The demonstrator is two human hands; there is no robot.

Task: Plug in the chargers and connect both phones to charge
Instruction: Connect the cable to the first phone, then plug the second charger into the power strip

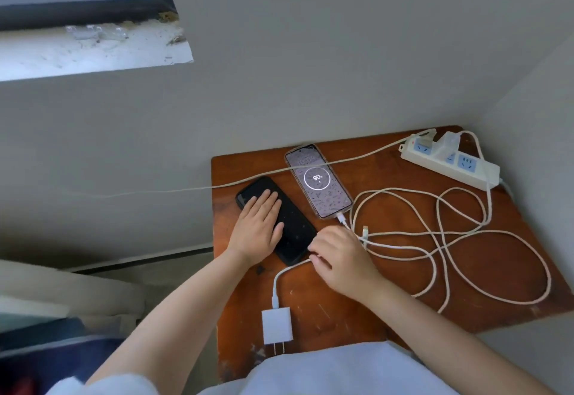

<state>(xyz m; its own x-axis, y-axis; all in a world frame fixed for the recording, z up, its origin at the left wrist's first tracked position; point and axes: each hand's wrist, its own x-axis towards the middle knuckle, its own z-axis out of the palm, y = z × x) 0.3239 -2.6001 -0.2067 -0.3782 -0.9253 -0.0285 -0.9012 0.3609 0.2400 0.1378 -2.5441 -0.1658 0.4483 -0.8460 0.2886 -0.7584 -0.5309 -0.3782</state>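
A small reddish-brown wooden table (403, 307) sits in the corner of grey walls, filling the lower right of the frame. At its left, the left hand (259, 227) lies flat and open on a dark-screened black phone (295, 227), and below it a white charger block (277, 325) rests unplugged near the bottom edge. Right of the black phone the right hand (340, 262) pinches the block's white cable (289, 272) at the phone's lower end, a lit phone (318, 183) showing 90 lies cabled just above, and a white power strip (450, 158) sits upper right past tangled cables (466, 248).
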